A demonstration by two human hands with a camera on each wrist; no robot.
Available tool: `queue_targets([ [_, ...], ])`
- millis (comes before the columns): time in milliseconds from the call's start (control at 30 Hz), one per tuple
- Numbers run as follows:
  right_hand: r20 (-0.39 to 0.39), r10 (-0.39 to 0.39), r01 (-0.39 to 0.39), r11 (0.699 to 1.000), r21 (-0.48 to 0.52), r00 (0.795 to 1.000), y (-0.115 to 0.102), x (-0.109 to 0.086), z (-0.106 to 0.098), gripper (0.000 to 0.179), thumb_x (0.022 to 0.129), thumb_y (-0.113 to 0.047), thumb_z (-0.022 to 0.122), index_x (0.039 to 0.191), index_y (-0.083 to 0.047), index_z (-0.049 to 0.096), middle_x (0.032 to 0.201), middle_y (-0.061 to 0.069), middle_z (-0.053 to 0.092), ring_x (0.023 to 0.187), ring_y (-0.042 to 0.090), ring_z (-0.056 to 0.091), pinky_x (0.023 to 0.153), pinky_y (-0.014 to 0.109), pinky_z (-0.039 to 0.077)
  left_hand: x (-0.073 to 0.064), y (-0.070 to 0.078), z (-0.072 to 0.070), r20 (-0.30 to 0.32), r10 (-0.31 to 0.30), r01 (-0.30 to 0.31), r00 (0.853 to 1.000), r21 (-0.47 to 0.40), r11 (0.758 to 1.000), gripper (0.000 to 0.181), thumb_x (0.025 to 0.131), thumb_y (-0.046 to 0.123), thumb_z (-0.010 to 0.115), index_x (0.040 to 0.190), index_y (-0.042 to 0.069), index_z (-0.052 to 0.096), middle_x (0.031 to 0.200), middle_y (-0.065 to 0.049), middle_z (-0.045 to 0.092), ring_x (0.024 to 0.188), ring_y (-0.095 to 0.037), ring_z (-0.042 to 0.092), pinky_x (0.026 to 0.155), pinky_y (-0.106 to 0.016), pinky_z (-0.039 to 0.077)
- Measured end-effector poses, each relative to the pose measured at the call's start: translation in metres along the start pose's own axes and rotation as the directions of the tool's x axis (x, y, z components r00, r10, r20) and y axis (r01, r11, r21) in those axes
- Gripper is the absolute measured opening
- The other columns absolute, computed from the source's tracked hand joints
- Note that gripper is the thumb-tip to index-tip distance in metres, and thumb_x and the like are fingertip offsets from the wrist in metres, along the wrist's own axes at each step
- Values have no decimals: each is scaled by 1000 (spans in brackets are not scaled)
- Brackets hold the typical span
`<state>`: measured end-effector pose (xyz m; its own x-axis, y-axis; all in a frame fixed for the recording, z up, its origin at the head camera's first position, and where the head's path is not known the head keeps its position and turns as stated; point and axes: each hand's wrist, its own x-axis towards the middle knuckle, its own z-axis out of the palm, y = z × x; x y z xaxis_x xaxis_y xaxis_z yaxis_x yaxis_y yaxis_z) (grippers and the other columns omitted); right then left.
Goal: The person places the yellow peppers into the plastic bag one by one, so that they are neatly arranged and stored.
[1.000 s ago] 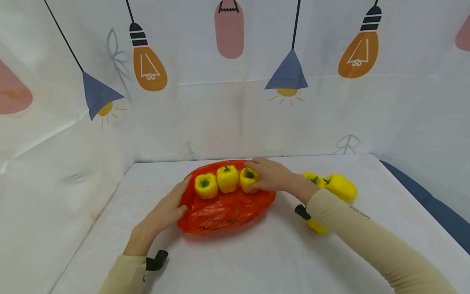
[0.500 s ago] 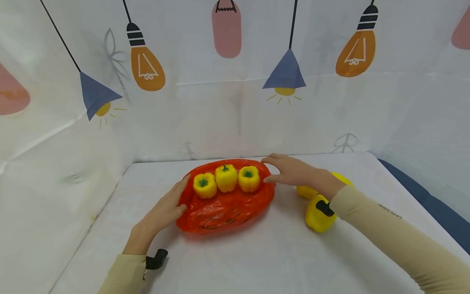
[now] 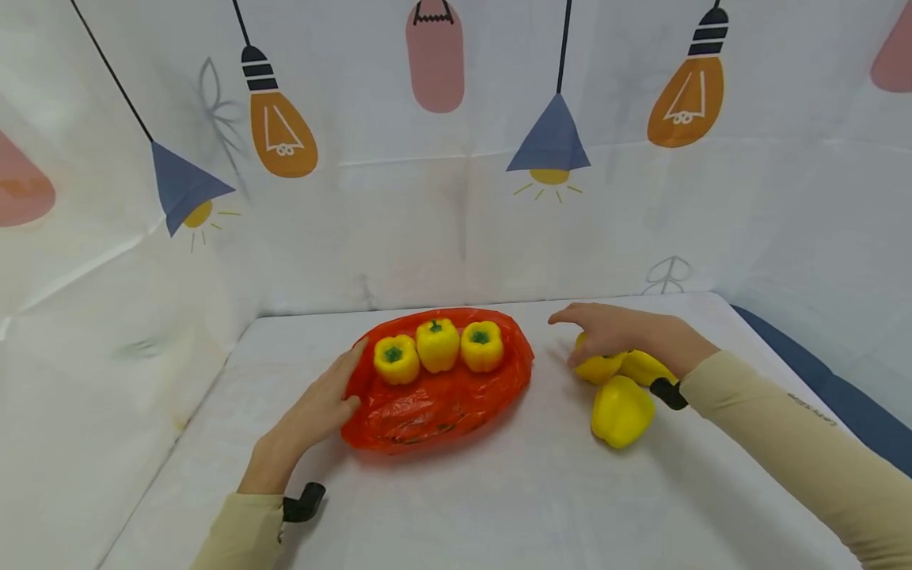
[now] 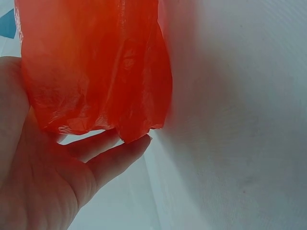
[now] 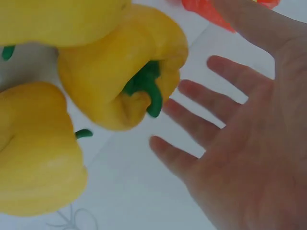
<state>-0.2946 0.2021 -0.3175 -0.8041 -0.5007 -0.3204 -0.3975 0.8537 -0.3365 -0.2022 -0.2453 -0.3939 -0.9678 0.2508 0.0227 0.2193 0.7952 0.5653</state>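
A red plastic bag (image 3: 427, 416) lies on the table with three yellow bell peppers in a row at its far side: left (image 3: 397, 368), middle (image 3: 438, 344) and right (image 3: 482, 348). My left hand (image 3: 309, 412) rests along the bag's left edge, fingers extended. In the left wrist view those fingers (image 4: 117, 160) touch the bag's crumpled side. Right of the bag, my right hand (image 3: 623, 328) reaches over loose yellow peppers, holding nothing. Its spread fingertips come right beside a pepper with a green stem (image 5: 129, 72) in the right wrist view.
Another loose pepper (image 3: 622, 413) lies nearest the front, and one (image 3: 647, 367) is partly hidden under the right wrist. The white table (image 3: 456, 514) ends at a printed white backdrop (image 3: 399, 229) behind and at the left. Blue fabric (image 3: 834, 388) shows past the right edge.
My right hand has let go of the right pepper on the bag and moved right, over the loose peppers. The left hand has stayed at the bag.
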Motion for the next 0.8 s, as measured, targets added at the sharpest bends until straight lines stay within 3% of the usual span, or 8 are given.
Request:
queue_targets([
  [233, 34, 77, -74, 994, -79, 996, 16, -13, 2, 80, 81, -41, 77, 149, -15, 44, 151, 21, 44, 134, 43, 43, 109, 69, 34, 0, -1, 0, 3, -8, 8, 1000, 6, 1000, 84, 91, 5, 51, 162, 19, 7, 166, -12, 18, 151, -37, 23, 117, -63, 29],
  [400, 28, 104, -101, 992, -71, 994, 22, -16, 7, 76, 81, -40, 77, 147, -16, 47, 147, 18, 50, 130, 42, 45, 107, 71, 35, -1, -2, 0, 7, -13, 13, 1000, 1, 1000, 84, 91, 5, 50, 162, 20, 7, 167, -11, 18, 151, -37, 23, 117, -63, 29],
  [800, -41, 10, -11, 1000, -28, 999, 24, -10, 19, 66, 82, -23, 74, 144, -17, 51, 145, 13, 52, 127, 36, 47, 107, 66, 39, -1, -2, 0, 6, -6, 6, 1000, -19, 1000, 85, 91, 4, 50, 162, 22, 7, 167, -11, 18, 151, -37, 23, 117, -63, 28],
])
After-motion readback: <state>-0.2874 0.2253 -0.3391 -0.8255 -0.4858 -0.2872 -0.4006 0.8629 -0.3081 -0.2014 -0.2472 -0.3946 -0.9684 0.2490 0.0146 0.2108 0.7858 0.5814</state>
